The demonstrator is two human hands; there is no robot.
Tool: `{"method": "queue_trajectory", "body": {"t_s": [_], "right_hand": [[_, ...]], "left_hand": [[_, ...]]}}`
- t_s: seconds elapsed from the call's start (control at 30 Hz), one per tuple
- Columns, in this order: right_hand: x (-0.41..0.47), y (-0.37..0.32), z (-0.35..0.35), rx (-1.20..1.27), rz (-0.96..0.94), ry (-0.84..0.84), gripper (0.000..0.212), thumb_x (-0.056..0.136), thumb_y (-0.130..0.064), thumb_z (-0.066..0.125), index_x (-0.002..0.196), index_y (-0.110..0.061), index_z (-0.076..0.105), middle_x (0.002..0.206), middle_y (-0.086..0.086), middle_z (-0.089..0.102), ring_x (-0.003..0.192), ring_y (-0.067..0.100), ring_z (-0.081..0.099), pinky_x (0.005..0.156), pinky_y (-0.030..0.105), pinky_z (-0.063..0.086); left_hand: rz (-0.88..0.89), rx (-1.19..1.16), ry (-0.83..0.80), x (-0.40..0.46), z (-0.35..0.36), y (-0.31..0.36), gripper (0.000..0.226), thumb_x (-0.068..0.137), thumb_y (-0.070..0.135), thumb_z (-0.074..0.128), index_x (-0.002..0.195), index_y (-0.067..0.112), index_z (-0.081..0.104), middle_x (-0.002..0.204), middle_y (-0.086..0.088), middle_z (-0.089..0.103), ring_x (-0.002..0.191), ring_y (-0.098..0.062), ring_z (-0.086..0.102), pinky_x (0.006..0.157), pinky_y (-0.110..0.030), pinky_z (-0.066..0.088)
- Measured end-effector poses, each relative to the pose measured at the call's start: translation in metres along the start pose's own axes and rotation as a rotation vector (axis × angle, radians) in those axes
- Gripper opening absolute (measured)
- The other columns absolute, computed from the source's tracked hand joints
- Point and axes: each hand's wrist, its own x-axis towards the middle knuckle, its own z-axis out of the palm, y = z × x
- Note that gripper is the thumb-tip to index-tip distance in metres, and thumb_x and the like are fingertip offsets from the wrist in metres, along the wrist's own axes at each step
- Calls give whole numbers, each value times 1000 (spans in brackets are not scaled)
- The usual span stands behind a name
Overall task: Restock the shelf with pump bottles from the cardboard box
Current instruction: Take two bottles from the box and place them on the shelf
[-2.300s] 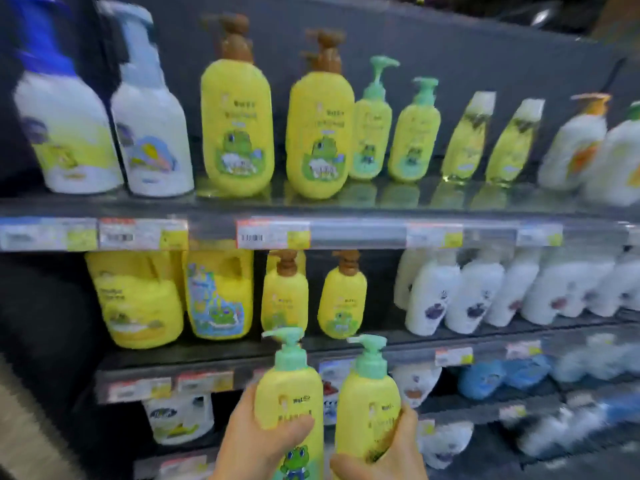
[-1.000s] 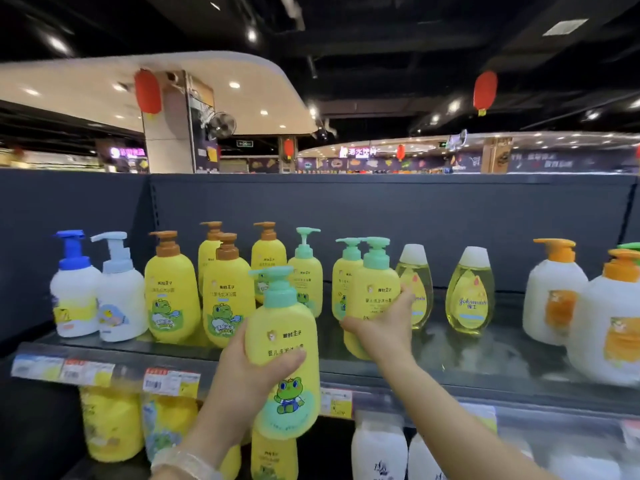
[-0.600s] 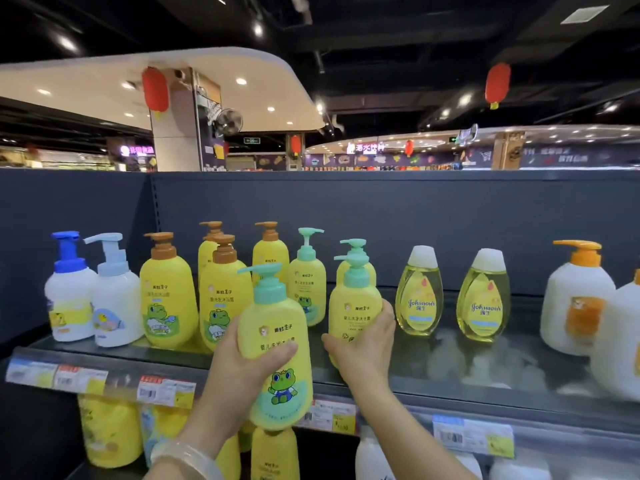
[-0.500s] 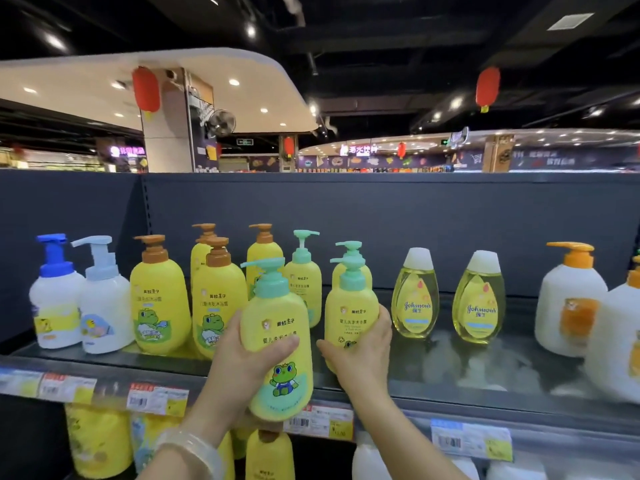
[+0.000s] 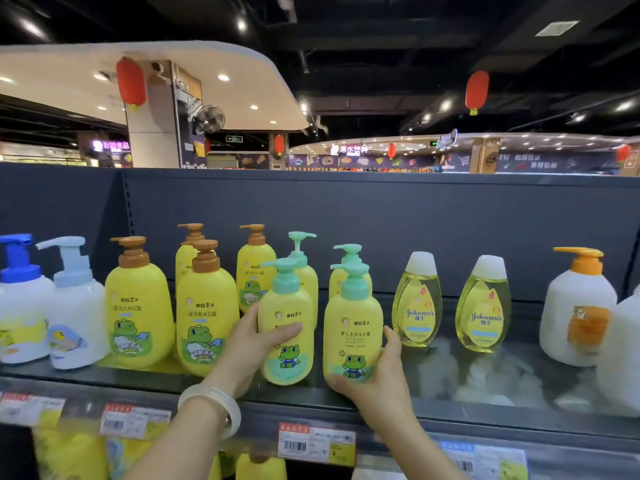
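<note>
Now two yellow frog-label pump bottles with mint-green pumps stand near the shelf's front edge.
Left hand [image 5: 251,344] grips one bottle [image 5: 286,327], right hand [image 5: 377,379] cups the other [image 5: 352,336]; dark glossy shelf [image 5: 450,382], red lanterns [image 5: 131,83] beyond.

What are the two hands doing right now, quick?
Left hand: grips the left green-pump bottle, thumb across its front.
Right hand: holds the right green-pump bottle near its base.

Recessed ceiling spotlights [image 5: 223,77] light the store brightly against a dark ceiling; the glossy shelf [image 5: 485,386] mirrors pale bottle reflections. Wide-angle distortion bends the frame edges, and the price tags [image 5: 135,422] look blurred, perhaps by motion.
</note>
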Motion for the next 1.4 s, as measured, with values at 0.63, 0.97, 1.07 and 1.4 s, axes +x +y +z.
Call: {"method": "queue_trajectory", "body": {"t_s": [0.63, 0.97, 1.07, 1.4], "right_hand": [[11, -1, -1, -12, 44, -55, 85, 65, -18, 85, 129, -22, 29, 114, -4, 58, 101, 15, 57, 81, 27, 46], [-1, -10, 17, -219, -81, 132, 123, 64, -43, 80, 147, -24, -8, 136, 3, 35, 127, 24, 40, 99, 40, 41], [-1, -10, 18, -240, -76, 147, 120, 66, -42, 79, 147, -20, -7, 136, 5, 37, 127, 25, 41, 99, 39, 41], [-5, -8, 19, -261, -97, 177, 121, 67, -43, 78, 148, -17, -8, 135, 8, 38, 126, 26, 41, 98, 41, 43]], "left_hand": [[92, 258, 206, -13, 16, -14, 111, 57, 16, 87, 143, 24, 18, 130, 0, 49, 117, -17, 50, 102, -41, 42], [278, 525, 400, -6, 26, -46, 111, 49, 18, 88, 138, 18, 22, 130, -5, 42, 124, -24, 42, 105, -49, 39], [278, 516, 389, -5, 24, -49, 114, 50, 19, 88, 141, 21, 20, 133, -5, 41, 127, -24, 40, 106, -49, 38], [240, 514, 340, -11, 25, -45, 113, 54, 23, 85, 142, 31, 13, 135, -2, 38, 128, -21, 37, 107, -49, 38]]}}
